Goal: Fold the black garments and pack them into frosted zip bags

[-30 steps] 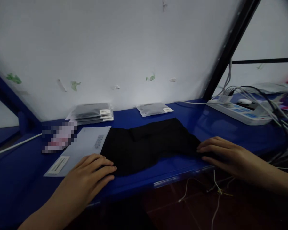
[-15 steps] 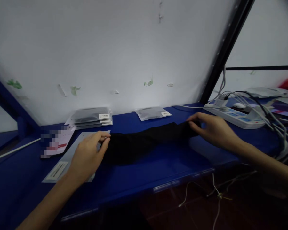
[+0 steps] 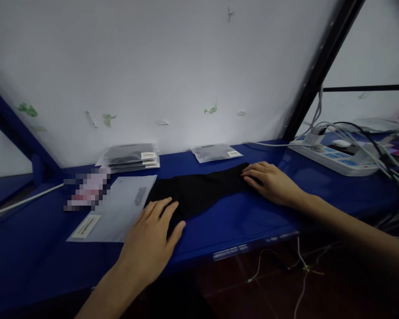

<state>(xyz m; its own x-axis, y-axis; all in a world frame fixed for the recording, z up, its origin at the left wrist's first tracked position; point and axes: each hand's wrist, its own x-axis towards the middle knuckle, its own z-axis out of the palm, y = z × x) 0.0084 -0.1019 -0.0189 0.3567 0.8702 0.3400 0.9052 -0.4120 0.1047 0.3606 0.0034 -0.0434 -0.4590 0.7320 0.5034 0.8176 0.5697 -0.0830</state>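
A long piece of black cloth lies across the blue table, wider at its left end. My left hand rests with spread fingers on the cloth's lower left part. At the narrower right end, my right hand lies on the cloth, its fingers stretched out and slightly bent. A pale plastic bag with a white label is flat on the table, partly under the cloth's left edge and beside my left hand.
Several packed grey bags are stacked at the back left. Another bag lies at the back middle. A power strip with tangled cables sits at the right. A pinkish card is at the left.
The cloth has come down flat on the table. Both hands have let go of its ends; the left one has moved right and nearer, fingers spread. The view has shifted slightly.
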